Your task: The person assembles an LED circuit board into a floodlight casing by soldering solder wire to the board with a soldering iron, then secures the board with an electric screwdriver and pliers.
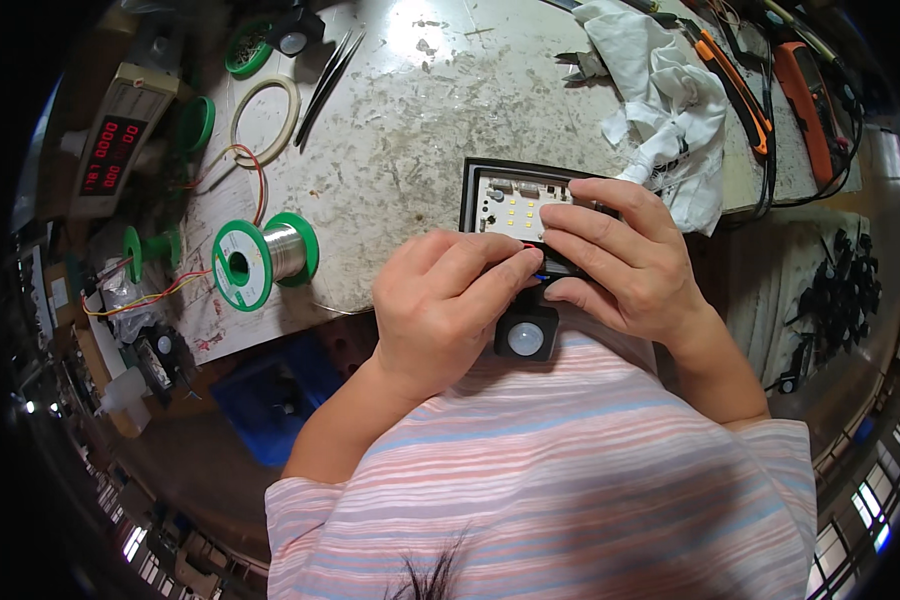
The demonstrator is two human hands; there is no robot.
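Note:
At the table's front edge lies a black floodlight (467,200) with its front off. Inside it shows a white circuit board (494,218) with several small yellow LEDs. My right hand (620,250) grips the housing's right side, fingers spread over the board and thumb low at the near edge. At the near side of the board my left hand (440,300) pinches thin wires; a bit of red and blue shows by the fingertips. The wire ends are hidden behind the fingers. Below the housing, against my shirt, hangs a black motion sensor (525,338) with a white dome.
A green spool of solder wire (270,258) stands left on the worn table (410,110). Tweezers (328,85), a tape roll (266,110) and a red-digit meter (115,150) lie beyond. A white cloth (660,90), orange cutter (735,85) and red multimeter (808,110) are far right.

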